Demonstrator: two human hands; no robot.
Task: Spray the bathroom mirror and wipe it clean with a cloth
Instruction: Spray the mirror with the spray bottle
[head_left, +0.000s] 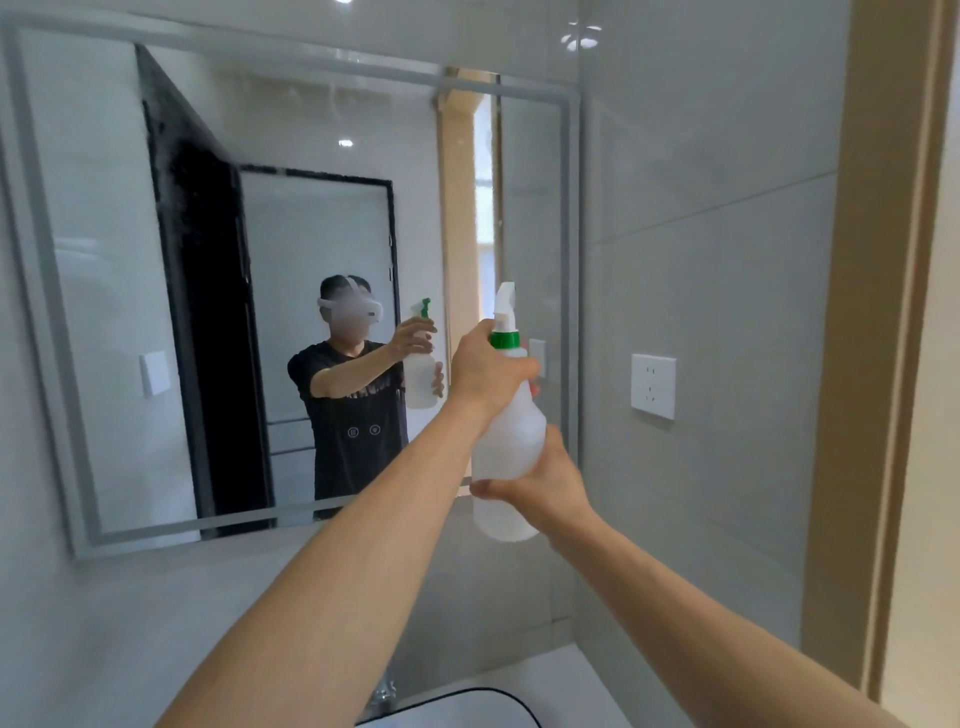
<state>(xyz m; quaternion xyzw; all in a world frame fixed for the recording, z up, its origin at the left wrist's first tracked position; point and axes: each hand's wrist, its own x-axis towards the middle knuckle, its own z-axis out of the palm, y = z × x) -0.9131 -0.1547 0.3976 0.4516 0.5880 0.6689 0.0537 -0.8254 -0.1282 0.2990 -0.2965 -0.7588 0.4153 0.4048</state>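
Note:
A white translucent spray bottle (508, 441) with a green collar and white trigger head is held up in front of the mirror's right part. My left hand (485, 371) wraps its neck just under the collar. My right hand (545, 480) grips the lower body of the bottle from the right. The nozzle points toward the wall mirror (291, 234), a large framed rectangle with a pale border. Its glass looks hazy near the top middle. No cloth is in view.
A white wall socket (653, 385) sits on the tiled wall right of the mirror. A wooden door frame (883, 312) runs down the right side. Below, the rim of a white basin (467, 701) and a tap (383, 691) show.

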